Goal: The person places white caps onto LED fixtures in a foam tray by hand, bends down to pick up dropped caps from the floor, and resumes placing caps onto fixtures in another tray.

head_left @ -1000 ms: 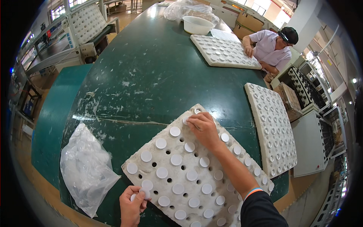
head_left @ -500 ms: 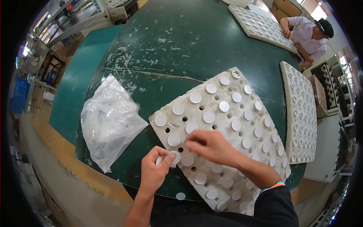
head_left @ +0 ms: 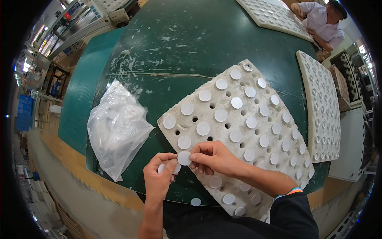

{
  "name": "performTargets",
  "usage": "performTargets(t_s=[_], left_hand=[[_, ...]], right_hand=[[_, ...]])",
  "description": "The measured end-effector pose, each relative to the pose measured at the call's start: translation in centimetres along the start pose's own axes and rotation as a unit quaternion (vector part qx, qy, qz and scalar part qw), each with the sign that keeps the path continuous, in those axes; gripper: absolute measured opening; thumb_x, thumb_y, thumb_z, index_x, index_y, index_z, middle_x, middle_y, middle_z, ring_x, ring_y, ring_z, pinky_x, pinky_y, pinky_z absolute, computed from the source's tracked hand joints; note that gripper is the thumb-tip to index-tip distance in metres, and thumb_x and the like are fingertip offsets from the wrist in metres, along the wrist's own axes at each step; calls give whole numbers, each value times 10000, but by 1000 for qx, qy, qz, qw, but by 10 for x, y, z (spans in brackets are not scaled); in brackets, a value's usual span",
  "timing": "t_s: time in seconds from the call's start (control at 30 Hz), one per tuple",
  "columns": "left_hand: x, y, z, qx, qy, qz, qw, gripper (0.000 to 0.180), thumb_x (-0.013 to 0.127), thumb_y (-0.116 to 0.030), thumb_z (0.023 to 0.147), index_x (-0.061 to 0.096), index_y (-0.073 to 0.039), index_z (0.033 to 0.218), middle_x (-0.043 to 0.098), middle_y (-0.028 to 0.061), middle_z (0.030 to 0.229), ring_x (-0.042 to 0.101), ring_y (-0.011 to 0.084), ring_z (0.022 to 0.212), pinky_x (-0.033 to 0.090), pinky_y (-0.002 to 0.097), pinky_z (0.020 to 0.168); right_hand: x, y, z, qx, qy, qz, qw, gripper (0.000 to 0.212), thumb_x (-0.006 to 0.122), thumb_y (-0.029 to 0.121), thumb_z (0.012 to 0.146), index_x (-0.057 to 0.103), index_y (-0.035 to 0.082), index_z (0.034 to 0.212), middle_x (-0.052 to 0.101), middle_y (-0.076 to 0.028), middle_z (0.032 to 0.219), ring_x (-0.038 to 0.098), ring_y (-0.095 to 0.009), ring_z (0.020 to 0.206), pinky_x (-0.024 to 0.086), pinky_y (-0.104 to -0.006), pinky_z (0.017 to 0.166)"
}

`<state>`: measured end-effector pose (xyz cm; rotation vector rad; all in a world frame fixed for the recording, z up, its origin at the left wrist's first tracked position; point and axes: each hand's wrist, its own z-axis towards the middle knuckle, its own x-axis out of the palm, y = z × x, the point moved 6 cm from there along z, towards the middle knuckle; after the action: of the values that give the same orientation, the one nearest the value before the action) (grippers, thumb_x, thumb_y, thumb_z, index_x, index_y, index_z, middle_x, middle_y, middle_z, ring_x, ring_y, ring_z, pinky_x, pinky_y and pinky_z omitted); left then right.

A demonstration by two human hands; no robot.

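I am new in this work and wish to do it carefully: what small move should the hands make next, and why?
Probably the right hand should draw the white disc away from the left hand. It seems to pinch that disc's edge, the left hand holds other discs, and the ring at the pale board's far corner looks uncovered.

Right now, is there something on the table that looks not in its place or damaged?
Yes. One loose white disc lies alone at the near edge of the green table, away from the other discs arranged in rows on the pale board. The table also looks worn: pale scuffs mark it beyond the plastic bag.
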<state>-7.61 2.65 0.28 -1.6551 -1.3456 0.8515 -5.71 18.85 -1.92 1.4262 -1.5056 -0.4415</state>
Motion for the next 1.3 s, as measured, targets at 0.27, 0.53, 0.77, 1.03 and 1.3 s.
performTargets(t_s=[0.27,0.53,0.77,1.03,1.3], left_hand=[[6,-3,3,-15,18,55,998,193,679,-179,847,647,-4,921,602,11,689,487,33,540,375,170,469],[9,-11,4,0,18,91,996,184,669,-176,850,628,3,854,581,6,661,483,37,540,376,181,476],[12,-20,3,24,13,145,989,172,650,-160,858,603,-3,806,559,-5,647,477,41,541,373,186,484],[15,-26,3,52,-1,118,992,123,626,-110,869,619,3,918,548,-4,667,474,39,590,378,187,520],[18,-32,6,173,3,242,955,91,634,-79,856,616,6,884,564,0,679,476,51,618,399,195,563]], right_hand=[[-6,-5,4,-5,3,23,1000,181,542,191,912,589,40,824,622,-6,732,562,-39,580,392,-174,421],[-8,-8,5,8,36,50,998,191,537,202,933,614,28,912,648,-26,786,577,-54,611,435,-187,480],[-7,-9,4,5,43,64,997,188,526,177,932,616,13,917,647,-33,780,580,-61,610,442,-191,490],[-10,-9,4,26,51,85,995,196,531,189,920,612,11,899,637,-30,758,579,-62,603,444,-190,490],[-8,-12,6,62,76,97,990,226,524,230,916,601,20,892,631,-38,745,587,-74,580,431,-198,434]])
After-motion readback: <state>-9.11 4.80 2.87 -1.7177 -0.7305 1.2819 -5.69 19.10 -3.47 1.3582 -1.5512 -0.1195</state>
